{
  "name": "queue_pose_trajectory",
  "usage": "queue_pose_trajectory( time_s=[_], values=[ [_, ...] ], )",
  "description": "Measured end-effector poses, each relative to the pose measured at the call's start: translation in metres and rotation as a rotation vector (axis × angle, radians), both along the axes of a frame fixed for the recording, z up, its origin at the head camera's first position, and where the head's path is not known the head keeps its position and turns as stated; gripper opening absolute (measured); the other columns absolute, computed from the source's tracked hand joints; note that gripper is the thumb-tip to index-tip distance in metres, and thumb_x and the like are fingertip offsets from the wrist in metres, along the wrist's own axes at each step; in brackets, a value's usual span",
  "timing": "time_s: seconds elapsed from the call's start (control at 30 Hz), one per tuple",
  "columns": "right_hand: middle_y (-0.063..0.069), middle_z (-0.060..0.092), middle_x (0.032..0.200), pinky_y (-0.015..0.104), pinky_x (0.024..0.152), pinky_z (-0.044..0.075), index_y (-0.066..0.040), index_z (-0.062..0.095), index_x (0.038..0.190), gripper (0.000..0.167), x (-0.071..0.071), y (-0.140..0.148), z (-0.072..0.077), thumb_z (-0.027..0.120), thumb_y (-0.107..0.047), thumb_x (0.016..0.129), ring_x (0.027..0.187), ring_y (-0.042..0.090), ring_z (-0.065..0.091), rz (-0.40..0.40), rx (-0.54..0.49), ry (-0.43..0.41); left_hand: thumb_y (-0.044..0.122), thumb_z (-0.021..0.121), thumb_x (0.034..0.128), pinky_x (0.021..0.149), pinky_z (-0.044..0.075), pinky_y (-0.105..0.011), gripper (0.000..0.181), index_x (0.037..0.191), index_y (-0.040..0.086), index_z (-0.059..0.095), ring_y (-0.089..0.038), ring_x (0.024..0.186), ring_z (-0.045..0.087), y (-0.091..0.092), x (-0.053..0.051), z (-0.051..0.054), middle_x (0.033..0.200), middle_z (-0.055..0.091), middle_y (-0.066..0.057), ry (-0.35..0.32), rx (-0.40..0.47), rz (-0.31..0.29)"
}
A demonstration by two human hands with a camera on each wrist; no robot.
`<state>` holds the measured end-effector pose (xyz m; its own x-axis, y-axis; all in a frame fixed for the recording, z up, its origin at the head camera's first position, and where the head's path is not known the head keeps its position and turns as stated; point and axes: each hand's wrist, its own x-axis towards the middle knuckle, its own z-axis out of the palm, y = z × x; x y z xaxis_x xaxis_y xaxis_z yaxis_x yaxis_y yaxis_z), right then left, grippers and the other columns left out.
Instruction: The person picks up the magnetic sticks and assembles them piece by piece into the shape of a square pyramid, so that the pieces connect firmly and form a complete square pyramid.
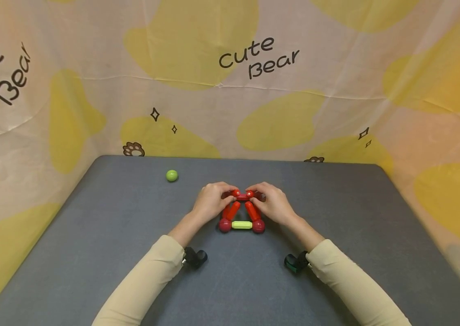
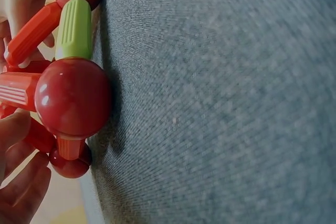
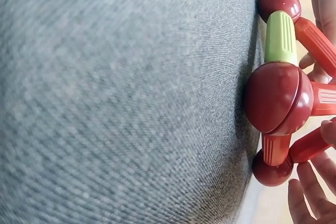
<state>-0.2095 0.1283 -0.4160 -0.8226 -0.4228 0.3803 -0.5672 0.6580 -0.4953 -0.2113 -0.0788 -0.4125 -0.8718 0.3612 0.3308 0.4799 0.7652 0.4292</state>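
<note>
A frame of magnetic building sticks and balls stands on the table between both hands. Along its near side, a lime-green stick [image 1: 241,224] joins two dark red balls [image 1: 225,225]; further dark red balls [image 2: 71,161] show at the base in the wrist views. Red sticks [image 1: 251,211] lean inward from the balls, and a red crosspiece [image 1: 243,197] spans the top. My left hand [image 1: 212,201] pinches the upper end of red sticks on the left. Opposite it, my right hand [image 1: 274,203] pinches those on the right. Fingers partly hide the upper joints.
A lime-green ball [image 1: 171,175] lies on the grey table [image 1: 112,253], toward the back left. Behind and beside the table hangs a patterned cloth [image 1: 197,54]. Dark wrist cameras [image 1: 195,257] sit under both forearms, near the sleeves.
</note>
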Motion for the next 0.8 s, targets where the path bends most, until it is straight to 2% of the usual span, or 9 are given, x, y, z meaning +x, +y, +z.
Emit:
queue_pose_trajectory(
  time_s=[0.27, 0.6, 0.8],
  values=[
    [0.002, 0.063, 0.091, 0.028, 0.063, 0.042, -0.014, 0.068, 0.104, 0.025, 0.0002, -0.0007, 0.0001, 0.068, -0.008, 0.080, 0.074, 0.017, 0.053, 0.009, 0.030, 0.007, 0.016, 0.072, 0.0796, 0.076, 0.050, -0.038, 0.023, 0.103, 0.017, 0.072, -0.020, 0.088, 0.064, 0.0000, 0.0007, 0.0001, 0.096, 0.069, 0.002, 0.027, -0.018, -0.039],
    [0.002, 0.063, 0.092, 0.030, 0.065, 0.044, -0.014, 0.069, 0.103, 0.025, 0.0000, -0.0020, -0.0007, 0.068, -0.007, 0.080, 0.075, 0.014, 0.052, 0.026, 0.043, 0.040, 0.016, 0.072, 0.0789, 0.077, 0.050, -0.037, 0.022, 0.101, 0.016, 0.072, -0.019, 0.089, 0.064, 0.0008, 0.0011, 0.0001, 0.097, 0.069, 0.001, 0.026, -0.013, -0.030],
    [0.002, 0.063, 0.093, 0.029, 0.066, 0.044, -0.014, 0.068, 0.105, 0.026, 0.0009, -0.0030, -0.0007, 0.067, -0.007, 0.080, 0.076, 0.014, 0.051, 0.013, 0.066, 0.016, 0.016, 0.072, 0.0787, 0.078, 0.050, -0.037, 0.022, 0.101, 0.015, 0.072, -0.020, 0.089, 0.064, 0.0008, 0.0019, 0.0011, 0.098, 0.069, 0.000, 0.011, -0.005, -0.024]
  ],
)
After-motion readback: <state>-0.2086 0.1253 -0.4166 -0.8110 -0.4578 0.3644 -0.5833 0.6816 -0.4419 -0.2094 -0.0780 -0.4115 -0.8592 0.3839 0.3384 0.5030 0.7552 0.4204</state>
